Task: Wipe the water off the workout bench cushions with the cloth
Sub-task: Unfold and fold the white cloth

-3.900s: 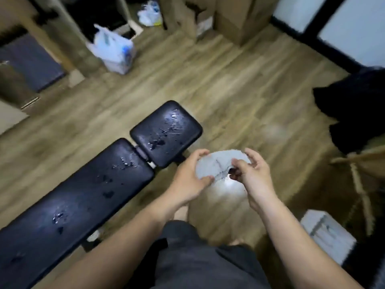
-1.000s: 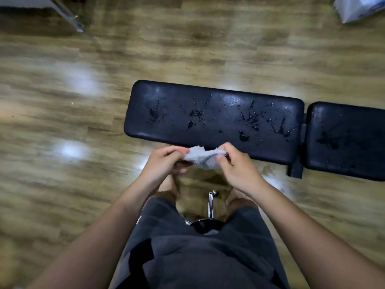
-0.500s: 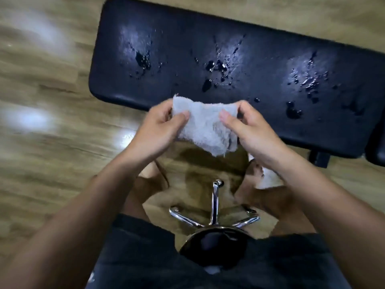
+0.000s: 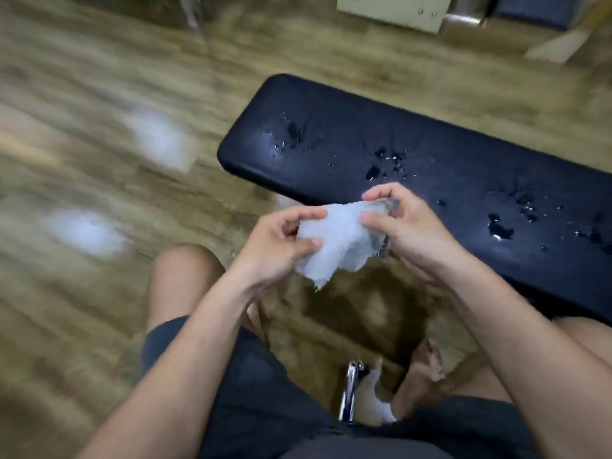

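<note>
The cloth [image 4: 337, 241], pale and frayed along its lower edge, is bunched between both hands in front of the person's lap; the left hand [image 4: 273, 250] pinches its left end, thumb on top and fingers [image 4: 306, 244] curled in beneath; the right hand [image 4: 409, 228] grips the right end, its fingers [image 4: 374, 220] bent round the fabric and the thumb arched over it; neither hand is open and neither has hold of anything else; the cloth hangs at the near edge of the black bench cushion [image 4: 447, 150], with the right hand overlapping that edge in the view, and whether it touches the padding I cannot tell; the cushion runs from the middle of the scene off to the right, and its surface carries water drops [image 4: 385, 164] just beyond the hands, with another patch near its left end and more to the right; the wooden floor [image 4: 99, 180] spreads to the left, blurred, with two pale glares on it; near the bottom are dark shorts [image 4: 251, 392], a bare knee [image 4: 182, 270] and a chrome chair leg [image 4: 351, 392]
</note>
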